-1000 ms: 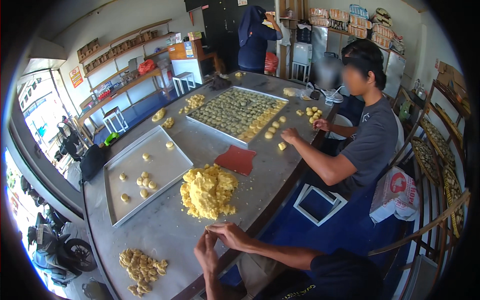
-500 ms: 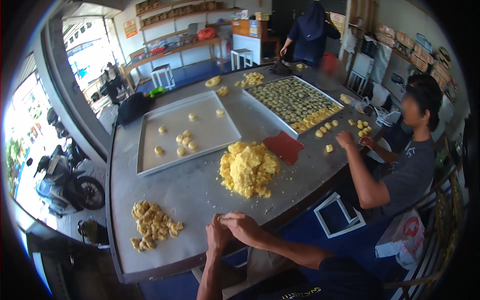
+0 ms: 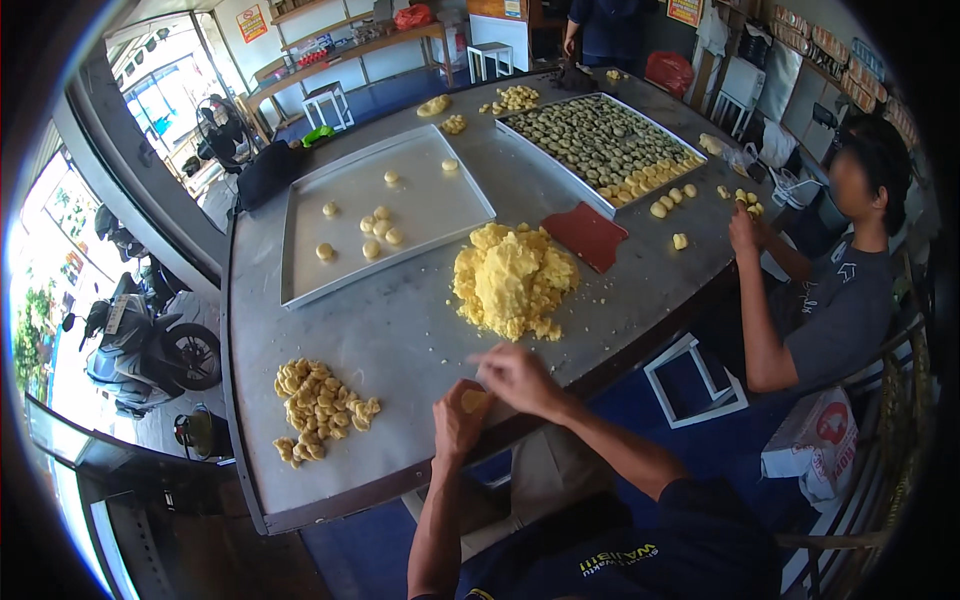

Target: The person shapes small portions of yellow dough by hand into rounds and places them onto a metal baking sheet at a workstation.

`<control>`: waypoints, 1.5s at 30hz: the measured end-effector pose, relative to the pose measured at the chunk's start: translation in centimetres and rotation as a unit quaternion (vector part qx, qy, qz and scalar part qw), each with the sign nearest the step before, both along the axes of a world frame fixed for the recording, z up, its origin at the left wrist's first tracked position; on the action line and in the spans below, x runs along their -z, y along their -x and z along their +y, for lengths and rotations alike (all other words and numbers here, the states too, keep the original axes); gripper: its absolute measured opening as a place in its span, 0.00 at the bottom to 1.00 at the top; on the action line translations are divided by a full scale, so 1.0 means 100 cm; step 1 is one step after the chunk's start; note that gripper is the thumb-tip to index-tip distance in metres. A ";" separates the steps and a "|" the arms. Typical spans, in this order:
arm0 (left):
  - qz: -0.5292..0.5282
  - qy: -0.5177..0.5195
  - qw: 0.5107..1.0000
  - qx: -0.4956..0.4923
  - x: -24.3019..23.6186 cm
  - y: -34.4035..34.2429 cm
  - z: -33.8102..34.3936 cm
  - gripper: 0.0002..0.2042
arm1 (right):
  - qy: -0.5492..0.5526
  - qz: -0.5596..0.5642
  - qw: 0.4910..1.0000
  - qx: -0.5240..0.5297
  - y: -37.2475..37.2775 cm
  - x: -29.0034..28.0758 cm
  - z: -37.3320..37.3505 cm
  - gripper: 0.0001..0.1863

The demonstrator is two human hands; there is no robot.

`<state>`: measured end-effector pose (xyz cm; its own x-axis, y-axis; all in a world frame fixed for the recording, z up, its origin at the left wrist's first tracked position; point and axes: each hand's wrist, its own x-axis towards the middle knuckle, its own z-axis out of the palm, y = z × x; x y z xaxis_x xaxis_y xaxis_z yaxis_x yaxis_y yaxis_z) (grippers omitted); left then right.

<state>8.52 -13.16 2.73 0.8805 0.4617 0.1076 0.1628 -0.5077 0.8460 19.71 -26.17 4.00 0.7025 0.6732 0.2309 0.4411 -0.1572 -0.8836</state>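
My left hand (image 3: 458,420) is closed round a small piece of yellow dough (image 3: 473,400) at the table's near edge. My right hand (image 3: 518,378), blurred, hovers just right of it with index finger extended, apparently holding nothing. Beyond it lies a crumbly mound of yellow dough (image 3: 512,280), with a red scraper (image 3: 587,235) behind at the right. A pile of small tan dough pieces (image 3: 322,408) lies left of my hands.
Metal table (image 3: 400,465) holds a sparse tray of balls (image 3: 340,275) and a full tray (image 3: 592,145). A co-worker (image 3: 830,300) sits right, another person (image 3: 600,30) stands behind. A stool (image 3: 695,385), sack (image 3: 810,450) and scooter (image 3: 150,350) surround it.
My right hand has moved off my left, fingers extending, uncovering the dough. The co-worker's hands rose to meet. The camera view has shifted, so the table appears higher.
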 end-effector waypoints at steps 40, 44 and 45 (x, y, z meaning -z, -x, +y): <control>-0.038 0.275 0.959 -0.055 0.010 0.009 0.007 0.29 | 0.021 0.199 0.976 -0.086 -0.256 0.013 0.010 0.29; -0.015 0.205 0.976 -0.068 0.000 0.024 0.014 0.28 | 0.059 0.156 0.984 -0.063 -0.229 0.023 0.007 0.30; -0.036 0.182 0.979 -0.080 0.004 0.032 0.017 0.28 | 0.052 0.145 0.986 -0.067 -0.219 0.020 0.012 0.30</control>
<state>5.35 -11.43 2.30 0.7896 0.6129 -0.0309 0.1499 -0.1438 0.9782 41.63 -24.96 1.99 0.6323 0.7736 -0.0425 0.1950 -0.2120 -0.9576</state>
